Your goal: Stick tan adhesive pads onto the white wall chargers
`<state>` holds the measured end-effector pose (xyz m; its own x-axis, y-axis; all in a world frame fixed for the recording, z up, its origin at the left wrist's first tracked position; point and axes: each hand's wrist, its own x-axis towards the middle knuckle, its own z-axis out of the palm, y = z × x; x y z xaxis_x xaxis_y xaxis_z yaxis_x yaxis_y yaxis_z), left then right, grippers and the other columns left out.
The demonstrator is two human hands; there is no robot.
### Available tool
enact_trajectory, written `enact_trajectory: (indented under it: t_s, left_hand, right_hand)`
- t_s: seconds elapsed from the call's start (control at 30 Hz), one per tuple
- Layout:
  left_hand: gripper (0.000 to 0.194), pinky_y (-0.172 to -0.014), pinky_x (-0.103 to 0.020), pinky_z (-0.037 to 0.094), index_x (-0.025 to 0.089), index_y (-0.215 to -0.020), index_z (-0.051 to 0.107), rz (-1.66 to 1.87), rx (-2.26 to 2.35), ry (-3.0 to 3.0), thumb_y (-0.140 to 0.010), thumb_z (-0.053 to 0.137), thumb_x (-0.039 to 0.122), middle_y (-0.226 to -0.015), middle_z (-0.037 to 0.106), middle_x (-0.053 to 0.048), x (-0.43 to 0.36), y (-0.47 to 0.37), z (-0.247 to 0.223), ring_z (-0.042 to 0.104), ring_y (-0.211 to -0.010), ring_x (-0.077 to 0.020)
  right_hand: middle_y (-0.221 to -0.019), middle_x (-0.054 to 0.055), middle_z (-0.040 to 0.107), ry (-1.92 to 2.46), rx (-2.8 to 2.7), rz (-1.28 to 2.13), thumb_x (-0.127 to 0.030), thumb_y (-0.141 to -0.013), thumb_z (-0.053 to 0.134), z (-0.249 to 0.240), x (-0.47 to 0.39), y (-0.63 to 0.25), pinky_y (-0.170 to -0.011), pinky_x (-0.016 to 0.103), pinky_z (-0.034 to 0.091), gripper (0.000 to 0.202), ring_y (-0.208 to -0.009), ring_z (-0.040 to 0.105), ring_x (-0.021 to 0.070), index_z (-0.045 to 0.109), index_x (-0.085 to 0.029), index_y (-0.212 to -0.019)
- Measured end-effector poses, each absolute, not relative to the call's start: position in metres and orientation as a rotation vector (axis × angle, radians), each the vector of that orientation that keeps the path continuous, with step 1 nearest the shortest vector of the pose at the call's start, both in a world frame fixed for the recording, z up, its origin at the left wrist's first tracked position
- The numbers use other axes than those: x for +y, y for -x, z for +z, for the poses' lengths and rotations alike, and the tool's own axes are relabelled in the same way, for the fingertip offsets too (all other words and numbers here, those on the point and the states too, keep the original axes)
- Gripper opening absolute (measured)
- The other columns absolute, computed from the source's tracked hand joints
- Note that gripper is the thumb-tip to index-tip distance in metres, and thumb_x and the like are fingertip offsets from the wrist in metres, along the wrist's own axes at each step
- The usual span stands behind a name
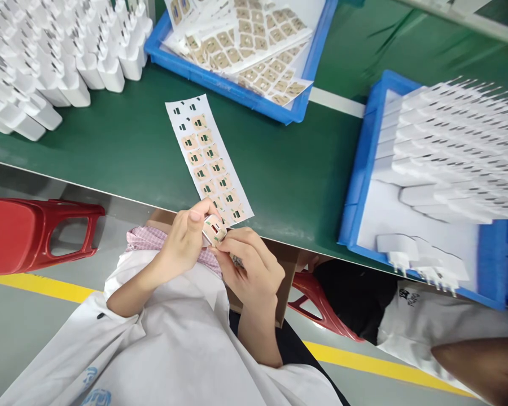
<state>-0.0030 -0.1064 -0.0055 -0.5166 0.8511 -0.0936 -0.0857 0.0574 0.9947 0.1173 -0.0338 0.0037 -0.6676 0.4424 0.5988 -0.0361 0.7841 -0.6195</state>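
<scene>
The charger (214,231) sits between the hands, its sticker (216,225) facing up, grasped by the left hand (185,239) from its left, while the right hand (250,265) touches its near edge, whether pinching I cannot tell.

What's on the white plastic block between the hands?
A tan squarish sticker with cutouts, red showing through one. The face beneath is covered; left hand and right hand hide much of the block.

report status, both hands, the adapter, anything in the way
Left hand holding white adapter. Right hand at its labelled end. Sticker sheet just beyond; nothing visibly blocking.
</scene>
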Motion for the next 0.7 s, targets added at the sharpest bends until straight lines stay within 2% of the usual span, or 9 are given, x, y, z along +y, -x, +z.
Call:
enact_trajectory:
  t_s: [0.17,0.33,0.47,0.57,0.67,0.7]
  left_hand:
    - [0.083,-0.054,-0.032,0.035,0.024,-0.075,0.047,1.522,1.565,-0.820,-0.087,0.005,0.094,-0.060,0.055,0.000,-0.106,0.002,-0.005,0.044,-0.053,-0.0166]
    - [0.086,-0.054,-0.032,0.033,0.023,-0.073,0.046,1.418,1.613,-0.963,-0.085,-0.003,0.092,-0.055,0.051,0.001,-0.105,0.004,-0.006,0.044,-0.051,-0.0161]
    - [0.087,-0.053,-0.031,0.032,0.022,-0.074,0.046,1.443,1.546,-1.102,-0.083,-0.004,0.094,-0.057,0.048,0.001,-0.104,0.003,-0.011,0.042,-0.051,-0.0151]
    - [0.091,-0.052,-0.032,0.035,0.022,-0.074,0.050,1.515,1.416,-1.148,-0.080,-0.002,0.096,-0.060,0.053,-0.001,-0.104,0.001,-0.018,0.046,-0.052,-0.0156]
    - [0.093,-0.054,-0.033,0.042,0.021,-0.076,0.055,1.635,1.318,-1.094,-0.080,0.001,0.097,-0.064,0.059,-0.004,-0.105,0.002,-0.021,0.053,-0.055,-0.0177]
    - [0.093,-0.054,-0.034,0.043,0.021,-0.077,0.056,1.678,1.304,-1.064,-0.081,0.002,0.097,-0.065,0.060,-0.004,-0.104,0.003,-0.020,0.055,-0.056,-0.0181]
  right_hand:
    - [-0.080,0.000,0.069,0.351,-2.194,0.870,-0.008,-0.094,0.065,0.011,-0.032,-0.121,-0.060,0.030,0.054,0.019,-0.068,0.065,0.0165,0.064,-0.027,-0.096]
    - [-0.070,-0.003,0.059,0.477,-2.253,1.159,-0.013,-0.098,0.059,0.018,-0.028,-0.124,-0.054,0.026,0.041,0.017,-0.058,0.053,0.0118,0.060,-0.023,-0.084]
    - [-0.069,-0.004,0.056,0.762,-1.958,1.356,-0.031,-0.102,0.061,0.011,-0.027,-0.121,-0.054,0.025,0.038,0.020,-0.057,0.049,0.0107,0.059,-0.023,-0.084]
    - [-0.065,-0.006,0.048,0.827,-1.632,1.412,-0.041,-0.101,0.063,-0.002,-0.009,-0.137,-0.053,0.025,0.039,0.023,-0.053,0.047,0.0108,0.057,-0.024,-0.087]
    - [-0.061,-0.007,0.044,0.742,-1.714,1.749,-0.059,-0.092,0.068,-0.026,0.025,-0.180,-0.052,0.027,0.042,0.041,-0.051,0.047,0.0114,0.052,-0.024,-0.078]
    - [-0.057,-0.007,0.046,0.781,-1.891,1.940,-0.073,-0.087,0.066,-0.038,0.036,-0.197,-0.050,0.028,0.043,0.054,-0.049,0.047,0.0116,0.050,-0.024,-0.072]
